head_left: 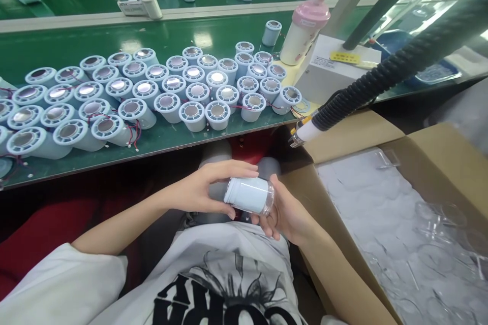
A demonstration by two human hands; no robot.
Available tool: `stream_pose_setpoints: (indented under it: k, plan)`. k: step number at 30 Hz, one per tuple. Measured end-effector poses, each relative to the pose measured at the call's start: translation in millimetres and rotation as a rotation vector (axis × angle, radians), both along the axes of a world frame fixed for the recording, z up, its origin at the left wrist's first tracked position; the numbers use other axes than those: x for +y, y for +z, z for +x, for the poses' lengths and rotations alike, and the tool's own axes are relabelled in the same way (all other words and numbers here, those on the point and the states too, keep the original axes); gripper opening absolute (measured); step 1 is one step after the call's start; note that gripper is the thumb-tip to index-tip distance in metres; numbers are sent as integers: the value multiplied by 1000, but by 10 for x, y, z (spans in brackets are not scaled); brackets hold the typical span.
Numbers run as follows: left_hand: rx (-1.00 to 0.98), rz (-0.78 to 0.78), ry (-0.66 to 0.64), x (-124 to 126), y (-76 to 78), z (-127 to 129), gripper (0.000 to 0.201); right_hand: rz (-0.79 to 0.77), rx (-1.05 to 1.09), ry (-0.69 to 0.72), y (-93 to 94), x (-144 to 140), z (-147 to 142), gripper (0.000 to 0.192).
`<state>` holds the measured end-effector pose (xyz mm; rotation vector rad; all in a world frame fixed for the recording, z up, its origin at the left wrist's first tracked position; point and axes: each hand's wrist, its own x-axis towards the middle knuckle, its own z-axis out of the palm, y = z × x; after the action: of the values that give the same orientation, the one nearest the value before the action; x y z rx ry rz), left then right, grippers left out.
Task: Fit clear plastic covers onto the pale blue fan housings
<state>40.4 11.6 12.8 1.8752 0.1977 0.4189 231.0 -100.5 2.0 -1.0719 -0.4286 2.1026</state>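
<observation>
Two bare hands meet over the lap of a person seated at a green bench [179,139], sharing one pale blue cylinder [249,195] that lies on its side below the bench edge. The left hand [206,190] has its grip closed over the cylinder's white ribbed end, fingers curled across the top and thumb beneath; the right hand [285,213] cups the opposite end, its grip wrapped around a clear cap [270,199] seated there. At twelve o'clock from the hands, dozens of matching cylinders [152,94] stand upright and packed close together on the bench, metal discs facing up, thin red wires trailing from several along the front row. At two o'clock, a black corrugated hose [385,76] with a white nozzle hangs over the bench corner, beside a white box [328,73] and a pink-lidded bottle [305,33]. At three to four o'clock, an open cardboard carton [442,147] stands just beside the right forearm, holding clear plastic caps [438,249] loose on white sheets. The person wears a white printed shirt [224,284].
</observation>
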Motion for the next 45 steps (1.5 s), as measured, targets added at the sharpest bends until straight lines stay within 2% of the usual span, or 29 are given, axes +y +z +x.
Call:
stream_pose_setpoints:
  k: [3, 5, 7, 10, 12, 15, 18, 21, 25, 28, 30, 33, 36, 37, 39, 42, 45]
  plan:
    - [32, -43, 31, -37, 22, 1, 65, -17, -15, 50, -33, -2, -4, 73]
    - [84, -110, 74, -60, 41, 9, 63, 51, -76, 44, -90, -19, 2, 77]
    - [137, -195, 120, -67, 51, 32, 63, 212, -211, -90, -158, -48, 23, 74]
    - [188, -323, 130, -18, 22, 111, 65, 579, -485, -359, -248, -93, 75, 62]
    - [198, -390, 97, 63, -40, 209, 67, 736, -569, -424, -311, -99, 109, 57]
    - [181, -446, 46, 251, -189, 443, 72, 733, -530, -529, -465, -50, 153, 44]
    - [169, -455, 12, 462, -351, 751, 78, 682, -514, -716, -673, 50, 232, 45]
    - [196, -441, -23, 616, -452, 1012, 88, 686, -537, -786, -830, 137, 355, 46]
    - [190, -454, -94, 677, -464, 1105, 91, 710, -531, -758, -872, 161, 492, 46]
    - [241, -436, -136, 633, -402, 1010, 84, 714, -517, -711, -824, 123, 538, 43]
    - [269, -437, -143, 567, -353, 913, 74, 764, -538, -622, -775, 79, 551, 44]
    - [251, -498, -80, 429, -298, 757, 62, 969, -748, -403, -681, 0, 556, 52]
    - [237, -562, -19, 295, -252, 613, 62, 1083, -962, -334, -575, -63, 513, 51]
    - [232, -571, -19, 261, -230, 571, 64, 1061, -938, -352, -544, -76, 484, 50]
    - [217, -560, -40, 215, -174, 500, 70, 961, -759, -397, -493, -96, 411, 49]
    - [199, -535, -86, 180, -89, 422, 67, 810, -526, -411, -442, -124, 320, 46]
    - [196, -612, -94, 149, -57, 370, 65, 796, -618, -356, -384, -159, 307, 40]
